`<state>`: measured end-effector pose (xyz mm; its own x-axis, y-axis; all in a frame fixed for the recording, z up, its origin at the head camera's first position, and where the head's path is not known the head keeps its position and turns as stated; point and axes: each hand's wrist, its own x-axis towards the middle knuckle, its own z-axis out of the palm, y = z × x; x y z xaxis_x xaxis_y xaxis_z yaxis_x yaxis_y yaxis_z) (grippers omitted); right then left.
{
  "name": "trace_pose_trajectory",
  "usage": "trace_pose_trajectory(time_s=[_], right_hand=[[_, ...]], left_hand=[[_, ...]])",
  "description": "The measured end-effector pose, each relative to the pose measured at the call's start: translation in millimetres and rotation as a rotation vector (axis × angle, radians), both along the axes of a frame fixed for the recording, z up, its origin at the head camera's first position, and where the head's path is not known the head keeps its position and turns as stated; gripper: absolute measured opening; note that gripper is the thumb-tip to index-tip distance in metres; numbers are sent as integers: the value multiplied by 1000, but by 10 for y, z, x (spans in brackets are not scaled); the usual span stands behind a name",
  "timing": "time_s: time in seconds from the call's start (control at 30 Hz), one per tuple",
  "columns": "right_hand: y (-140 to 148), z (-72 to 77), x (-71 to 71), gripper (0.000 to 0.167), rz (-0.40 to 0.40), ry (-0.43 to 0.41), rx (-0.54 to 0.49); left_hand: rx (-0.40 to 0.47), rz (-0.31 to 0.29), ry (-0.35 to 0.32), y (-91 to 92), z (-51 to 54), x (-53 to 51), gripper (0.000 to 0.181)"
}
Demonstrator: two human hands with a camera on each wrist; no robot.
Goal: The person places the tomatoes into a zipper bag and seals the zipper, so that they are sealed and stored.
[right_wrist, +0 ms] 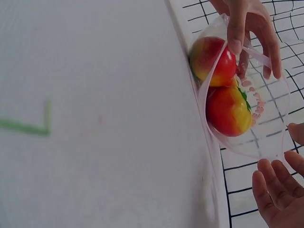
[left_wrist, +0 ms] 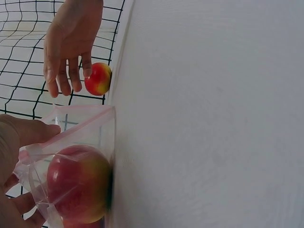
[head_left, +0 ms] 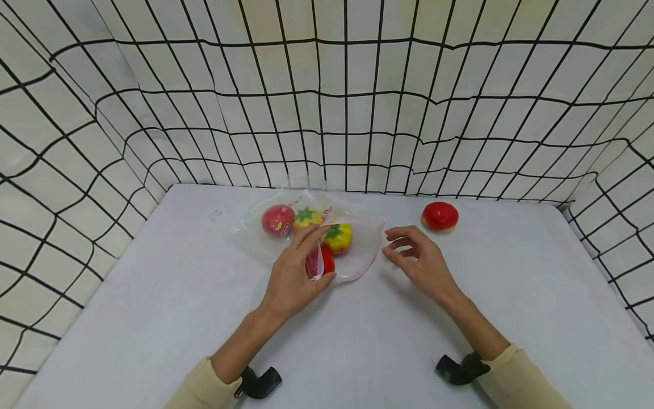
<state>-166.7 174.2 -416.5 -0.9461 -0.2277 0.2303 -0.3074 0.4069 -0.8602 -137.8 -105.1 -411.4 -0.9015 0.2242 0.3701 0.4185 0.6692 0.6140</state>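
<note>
A clear plastic bag (head_left: 364, 250) with a pink rim lies at the table's middle, its mouth spread toward the right. My left hand (head_left: 292, 278) holds the bag near its mouth, thumb on the near side and fingers over the top. Inside are several round fruits: a yellow one with a green leafy top (head_left: 338, 237), a red one (head_left: 328, 260) partly behind my fingers, and a pinkish-red one (head_left: 278, 219) farther left. Just right of the mouth, my right hand (head_left: 426, 264) hovers with loosely bent fingers, holding nothing. Beyond it sits a loose red fruit (head_left: 440, 216).
A black wire grid (head_left: 347, 113) borders the white table (head_left: 168, 284) at the back and both sides. Green tape (right_wrist: 28, 127) marks the tabletop in the right wrist view. Dark wrist mounts (head_left: 462, 369) stick out from the sleeves.
</note>
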Motion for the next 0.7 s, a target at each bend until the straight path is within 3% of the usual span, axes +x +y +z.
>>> trace_pose_trajectory(time_s=[0.7], right_hand=[[289, 28, -141, 36, -129, 79, 24]], left_hand=[[-7, 1, -9, 4, 6, 8, 93]])
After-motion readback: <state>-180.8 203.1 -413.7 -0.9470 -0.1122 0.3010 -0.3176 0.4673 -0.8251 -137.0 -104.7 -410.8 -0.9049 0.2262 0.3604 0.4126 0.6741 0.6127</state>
